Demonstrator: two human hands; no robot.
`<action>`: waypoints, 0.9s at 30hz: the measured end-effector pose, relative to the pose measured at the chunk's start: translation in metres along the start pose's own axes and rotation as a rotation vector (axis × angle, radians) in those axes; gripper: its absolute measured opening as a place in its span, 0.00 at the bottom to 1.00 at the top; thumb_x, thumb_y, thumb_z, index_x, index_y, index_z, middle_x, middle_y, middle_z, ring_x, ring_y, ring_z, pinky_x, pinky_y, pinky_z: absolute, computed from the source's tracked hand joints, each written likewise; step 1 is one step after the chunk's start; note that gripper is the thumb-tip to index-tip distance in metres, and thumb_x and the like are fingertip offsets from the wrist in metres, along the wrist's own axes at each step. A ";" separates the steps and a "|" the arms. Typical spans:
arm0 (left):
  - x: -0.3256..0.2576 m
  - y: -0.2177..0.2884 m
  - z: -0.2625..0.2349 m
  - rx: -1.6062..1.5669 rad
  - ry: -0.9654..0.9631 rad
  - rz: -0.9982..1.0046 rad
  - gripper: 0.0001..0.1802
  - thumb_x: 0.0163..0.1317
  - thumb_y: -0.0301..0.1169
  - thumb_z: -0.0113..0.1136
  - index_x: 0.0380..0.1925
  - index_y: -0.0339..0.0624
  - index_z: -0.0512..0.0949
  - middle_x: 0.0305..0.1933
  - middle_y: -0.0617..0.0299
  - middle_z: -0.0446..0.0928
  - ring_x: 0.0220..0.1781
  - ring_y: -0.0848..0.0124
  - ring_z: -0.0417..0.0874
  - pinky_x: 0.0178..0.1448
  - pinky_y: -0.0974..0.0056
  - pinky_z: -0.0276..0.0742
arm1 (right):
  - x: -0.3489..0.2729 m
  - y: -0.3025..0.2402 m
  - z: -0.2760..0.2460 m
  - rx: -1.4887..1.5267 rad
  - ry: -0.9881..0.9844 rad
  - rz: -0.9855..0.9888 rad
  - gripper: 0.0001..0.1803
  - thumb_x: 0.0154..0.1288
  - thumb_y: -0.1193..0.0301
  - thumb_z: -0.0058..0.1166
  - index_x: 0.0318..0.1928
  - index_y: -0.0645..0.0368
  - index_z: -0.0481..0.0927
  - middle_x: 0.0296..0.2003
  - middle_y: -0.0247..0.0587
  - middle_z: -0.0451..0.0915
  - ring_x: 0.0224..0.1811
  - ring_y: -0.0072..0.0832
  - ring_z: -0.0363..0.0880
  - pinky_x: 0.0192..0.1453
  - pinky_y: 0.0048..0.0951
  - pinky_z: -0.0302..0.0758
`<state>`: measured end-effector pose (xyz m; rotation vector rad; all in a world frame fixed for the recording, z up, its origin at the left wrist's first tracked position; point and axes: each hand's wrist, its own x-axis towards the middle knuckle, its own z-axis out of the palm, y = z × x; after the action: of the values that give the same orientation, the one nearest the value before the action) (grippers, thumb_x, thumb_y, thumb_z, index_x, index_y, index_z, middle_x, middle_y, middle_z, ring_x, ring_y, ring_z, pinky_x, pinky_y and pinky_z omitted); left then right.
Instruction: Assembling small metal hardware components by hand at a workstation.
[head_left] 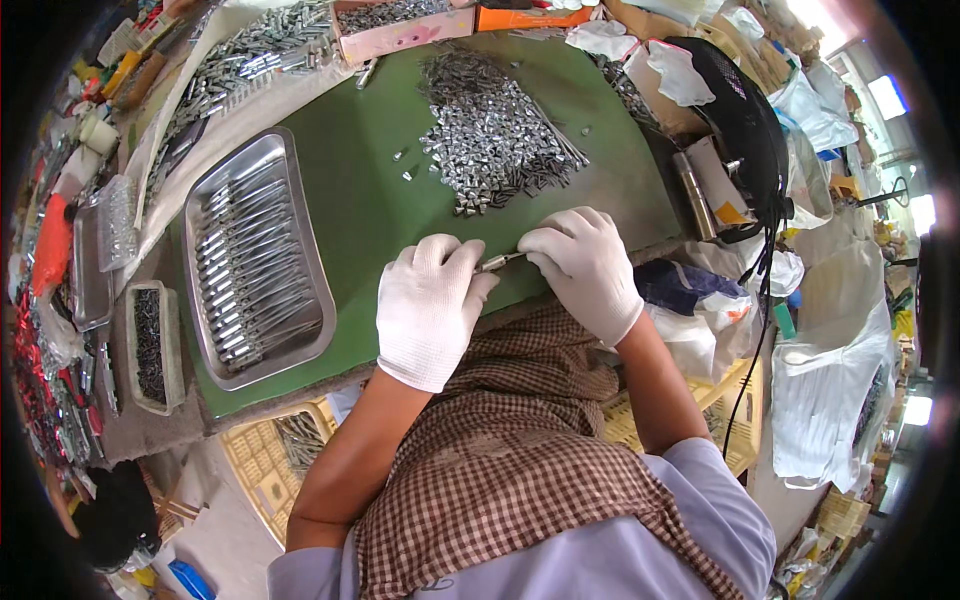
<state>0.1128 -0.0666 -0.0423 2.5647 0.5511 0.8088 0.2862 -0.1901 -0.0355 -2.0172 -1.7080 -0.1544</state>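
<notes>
Both my hands wear white knit gloves and meet just above the near edge of the green mat (pixel 340 120). Between them is a slim metal piece (pixel 492 263), with a silver barrel at its left end and a thinner dark end to the right. My left hand (pixel 430 310) pinches the barrel end, and my right hand (pixel 585 265) closes on the thin end. Fingers hide both ends. Beyond them lies a heap of small silver cone-shaped parts (pixel 480 140), with thin dark pins (pixel 455 75) behind. At left, a steel tray (pixel 300 335) holds a row of slender silver pieces.
Left of the tray stands a narrow box (pixel 172 380) of small dark parts. A pink carton (pixel 405 38) of metal bits sits at the back. On the right are a metal cylinder (pixel 695 195), a black mesh object (pixel 735 90) and a hanging cable (pixel 765 290).
</notes>
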 end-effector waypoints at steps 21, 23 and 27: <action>0.001 -0.005 0.004 -0.083 -0.020 -0.034 0.06 0.53 0.26 0.68 0.32 0.45 0.81 0.33 0.58 0.77 0.36 0.54 0.80 0.42 0.50 0.73 | 0.049 0.021 0.015 0.012 -0.082 0.005 0.05 0.60 0.72 0.62 0.38 0.51 0.83 0.37 0.36 0.83 0.45 0.42 0.80 0.54 0.44 0.74; 0.002 -0.005 0.004 -0.083 -0.014 -0.038 0.06 0.52 0.26 0.68 0.31 0.45 0.81 0.33 0.58 0.77 0.35 0.54 0.80 0.41 0.50 0.73 | 0.047 0.018 0.012 -0.128 -0.076 -0.062 0.06 0.63 0.71 0.58 0.40 0.49 0.82 0.36 0.36 0.82 0.43 0.43 0.80 0.52 0.45 0.73; 0.002 -0.005 0.002 -0.078 -0.031 -0.038 0.08 0.52 0.26 0.68 0.32 0.45 0.81 0.32 0.57 0.77 0.35 0.54 0.79 0.41 0.50 0.73 | 0.033 0.001 -0.004 -0.103 -0.182 -0.016 0.09 0.63 0.74 0.57 0.43 0.49 0.80 0.38 0.37 0.82 0.45 0.42 0.80 0.52 0.44 0.73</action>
<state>0.1144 -0.0616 -0.0456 2.4845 0.5459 0.7609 0.2946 -0.1623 -0.0192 -2.1504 -1.8614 -0.0673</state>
